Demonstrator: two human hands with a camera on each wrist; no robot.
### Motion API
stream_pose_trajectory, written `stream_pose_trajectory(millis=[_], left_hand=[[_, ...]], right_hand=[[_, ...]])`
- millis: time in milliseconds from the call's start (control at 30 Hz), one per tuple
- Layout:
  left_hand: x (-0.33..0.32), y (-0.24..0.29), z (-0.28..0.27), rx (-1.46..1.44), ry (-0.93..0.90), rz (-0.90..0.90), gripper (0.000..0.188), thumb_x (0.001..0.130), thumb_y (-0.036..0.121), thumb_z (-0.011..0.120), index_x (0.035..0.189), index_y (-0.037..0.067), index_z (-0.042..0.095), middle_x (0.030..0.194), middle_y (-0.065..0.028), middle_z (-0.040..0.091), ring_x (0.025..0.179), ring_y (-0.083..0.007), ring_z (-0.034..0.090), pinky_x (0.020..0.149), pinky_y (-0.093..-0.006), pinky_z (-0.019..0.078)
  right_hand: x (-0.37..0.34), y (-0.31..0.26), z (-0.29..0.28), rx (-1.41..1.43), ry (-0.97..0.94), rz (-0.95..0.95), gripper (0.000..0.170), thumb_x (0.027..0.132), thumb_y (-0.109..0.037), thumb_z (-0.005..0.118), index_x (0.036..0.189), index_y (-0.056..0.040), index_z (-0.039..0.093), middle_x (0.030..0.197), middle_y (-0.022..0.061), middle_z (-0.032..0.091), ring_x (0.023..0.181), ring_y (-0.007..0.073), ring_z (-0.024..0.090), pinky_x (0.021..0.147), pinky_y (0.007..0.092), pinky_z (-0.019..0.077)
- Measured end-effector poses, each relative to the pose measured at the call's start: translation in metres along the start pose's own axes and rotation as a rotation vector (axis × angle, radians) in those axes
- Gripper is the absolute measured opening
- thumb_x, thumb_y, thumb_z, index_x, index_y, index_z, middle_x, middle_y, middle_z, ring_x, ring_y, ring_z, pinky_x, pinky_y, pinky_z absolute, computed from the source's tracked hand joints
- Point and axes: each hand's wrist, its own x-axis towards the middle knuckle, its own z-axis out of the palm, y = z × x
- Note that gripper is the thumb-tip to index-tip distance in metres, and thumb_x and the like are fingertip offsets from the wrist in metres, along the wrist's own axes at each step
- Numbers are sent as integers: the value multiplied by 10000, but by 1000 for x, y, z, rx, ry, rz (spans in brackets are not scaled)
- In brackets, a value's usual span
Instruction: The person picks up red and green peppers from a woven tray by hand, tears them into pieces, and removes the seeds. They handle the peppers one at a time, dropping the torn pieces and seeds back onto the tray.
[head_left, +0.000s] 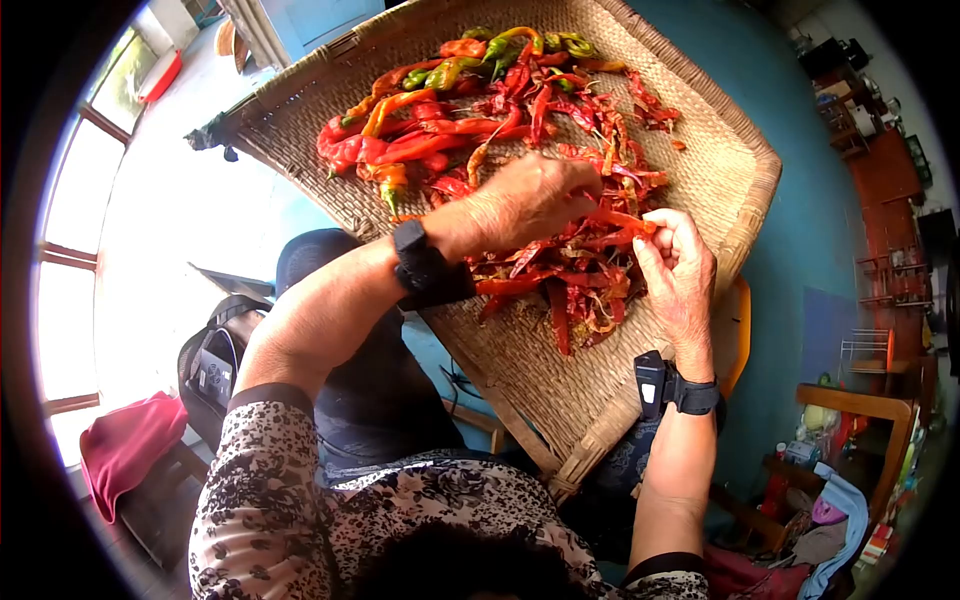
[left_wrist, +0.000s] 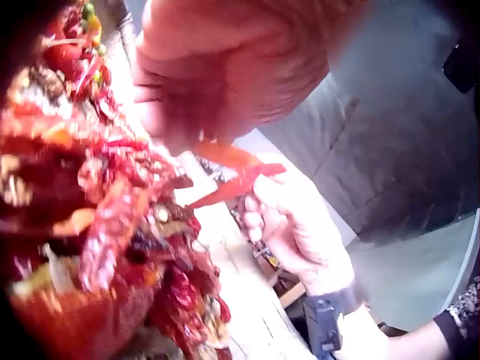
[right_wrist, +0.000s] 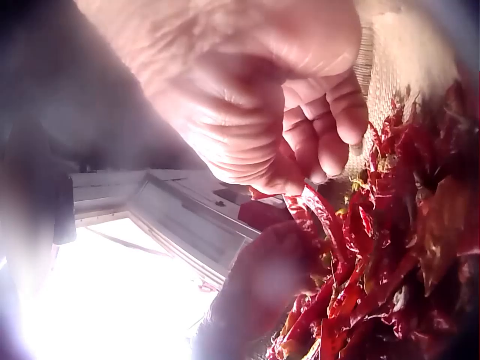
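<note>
My right hand (head_left: 680,270) pinches a red chili pepper (head_left: 622,220) between thumb and fingertips, above the right side of a heap of peppers. In the left wrist view, an orange chili pepper (left_wrist: 229,156) and a red one (left_wrist: 236,186) stretch from the right hand's fingers. My left hand (head_left: 530,198) reaches across the heap, its fingers curled at the pepper's other end, partly hidden behind the hand. Beneath both hands lie wrinkled dried red chilies (head_left: 560,285). Fresher red peppers (head_left: 400,145) and green ones (head_left: 450,72) lie farther back.
The chilies lie on a large woven tray (head_left: 520,375) with a raised rim, tilted in view over the person's lap. A yellow-orange chair edge (head_left: 741,335) shows beside it. On the right stands a wooden chair (head_left: 860,405) with cloths; a pink cloth (head_left: 130,445) hangs at left.
</note>
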Motion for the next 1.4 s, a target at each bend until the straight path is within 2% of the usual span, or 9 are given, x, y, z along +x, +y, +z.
stream_pose_trajectory(millis=[167, 433, 567, 733, 833, 933, 1133, 1267, 1400], left_hand=[[-6, -25, -25, 752, -233, -300, 81, 888, 106, 537, 895, 25, 543, 753, -123, 608, 632, -271, 610, 518, -399, 465], [-21, -55, -7, 835, -212, -150, 55, 816, 109, 587, 816, 55, 581, 732, -125, 627, 695, -284, 650, 537, -390, 505], [-15, -49, -4, 721, -296, -128, 61, 815, 82, 566, 849, 32, 568, 777, -138, 631, 722, -300, 651, 558, -400, 518], [-10, -44, 7, 499, -89, -71, 136, 868, 130, 556, 949, 22, 542, 849, -142, 614, 758, -340, 628, 615, -433, 516], [-6, -37, 10, 441, -140, -69, 188, 887, 194, 563, 921, 9, 546, 792, -164, 631, 733, -345, 639, 627, -449, 518], [-4, -37, 17, 473, -257, -155, 203, 860, 211, 586, 893, 12, 559, 763, -165, 641, 734, -352, 643, 644, -462, 515], [8, -28, 2, 256, -145, -172, 157, 796, 164, 592, 889, 36, 596, 785, -165, 656, 762, -367, 646, 672, -451, 521], [12, -12, -10, -329, -61, -209, 75, 919, 113, 609, 943, 49, 580, 798, 4, 610, 743, -85, 605, 673, -273, 525], [11, -3, -1, -703, -4, -253, 90, 930, 103, 605, 982, 43, 562, 883, 8, 600, 837, -72, 582, 761, -238, 510]], right_hand=[[-4, 8, -13, 166, 96, -8, 185, 880, -25, 613, 1058, -44, 566, 761, -26, 545, 663, 41, 497, 602, 189, 418], [-9, 24, -45, 180, 149, 27, 154, 902, -125, 640, 1001, -29, 572, 820, -18, 535, 728, 48, 489, 640, 190, 410], [-13, 39, -82, -82, 446, -57, 151, 908, -132, 636, 996, -25, 577, 833, -11, 578, 732, 74, 541, 626, 200, 425], [-34, 81, -141, -269, 724, -87, 207, 908, -198, 633, 1037, -40, 594, 884, 42, 664, 786, 113, 605, 592, 241, 459], [-44, 71, -143, -742, 547, 539, 265, 837, -184, 697, 1053, -59, 609, 950, 111, 675, 826, 213, 637, 725, 339, 495], [-41, 55, -126, -1067, 569, 519, 292, 822, -190, 713, 1075, -73, 631, 1040, 131, 643, 897, 228, 627, 769, 333, 495], [-16, 42, -84, -220, 375, 63, 266, 861, -153, 684, 1065, 10, 632, 967, 76, 651, 880, 151, 610, 782, 284, 493], [-3, 2, -25, 91, 106, 7, 226, 879, -171, 674, 1051, -26, 658, 914, 31, 649, 800, 86, 595, 691, 226, 495], [5, -12, 21, 192, -40, 50, 295, 878, -218, 686, 1060, 9, 638, 847, 64, 639, 708, 88, 562, 630, 236, 483]])
